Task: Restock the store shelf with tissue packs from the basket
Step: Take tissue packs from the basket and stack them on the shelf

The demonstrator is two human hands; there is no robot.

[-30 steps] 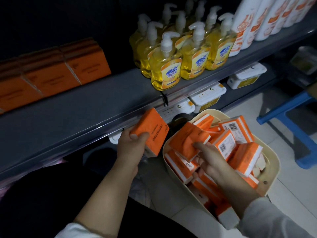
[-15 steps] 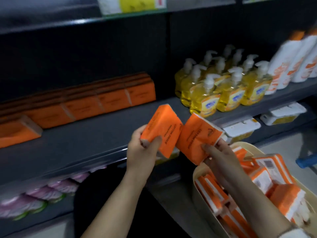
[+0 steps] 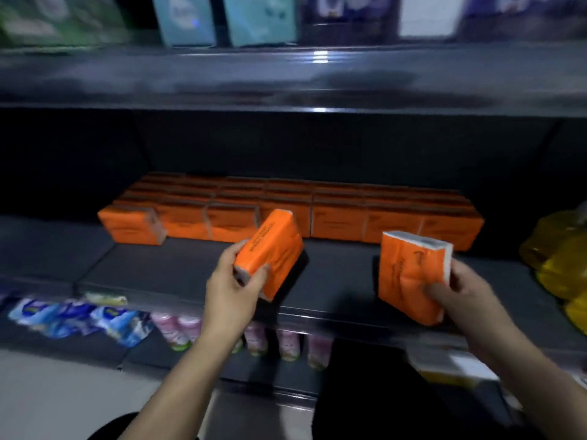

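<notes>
Dark shelf [image 3: 190,274] boards are being approached: one tissue pack [image 3: 270,249] is being gripped by the left hand [image 3: 232,290], another pack [image 3: 409,274] by the right hand [image 3: 460,296]. Setting them before the row [image 3: 317,214] beyond seems next.

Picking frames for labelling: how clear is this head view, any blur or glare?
Head view: dim overall; upper shelf goods and lower packets smeared by motion blur; small glare on the shelf edge; held tissue packs fairly sharp.
</notes>
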